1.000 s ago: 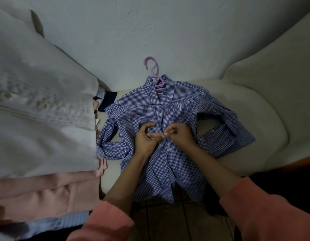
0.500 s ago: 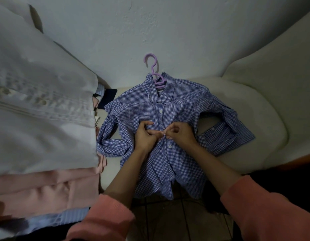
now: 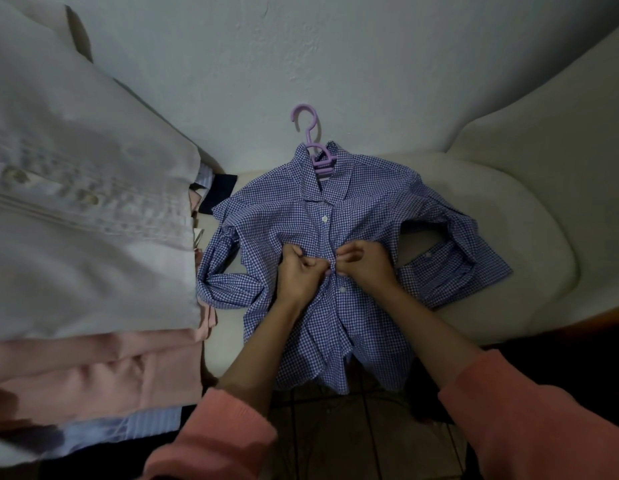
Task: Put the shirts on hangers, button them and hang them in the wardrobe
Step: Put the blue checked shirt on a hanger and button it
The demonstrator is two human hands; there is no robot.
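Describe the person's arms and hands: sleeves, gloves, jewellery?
Left hand and right hand are bare: no gloves, rings or watch visible. Both arms wear salmon-pink sleeves, soft knit-looking fabric, pushed up so the forearms show. No markings seen.

blue gingham cotton shirt [image 3: 367, 216] laid flat on cream upholstered seat [image 3: 530, 237] | lilac plastic hanger [image 3: 313, 147] lodged in collar, hook toward wall | stack of folded shirts [image 3: 86, 237] placed left | left hand [image 3: 299, 271], right hand [image 3: 365, 265] set on placket, mid-shirt
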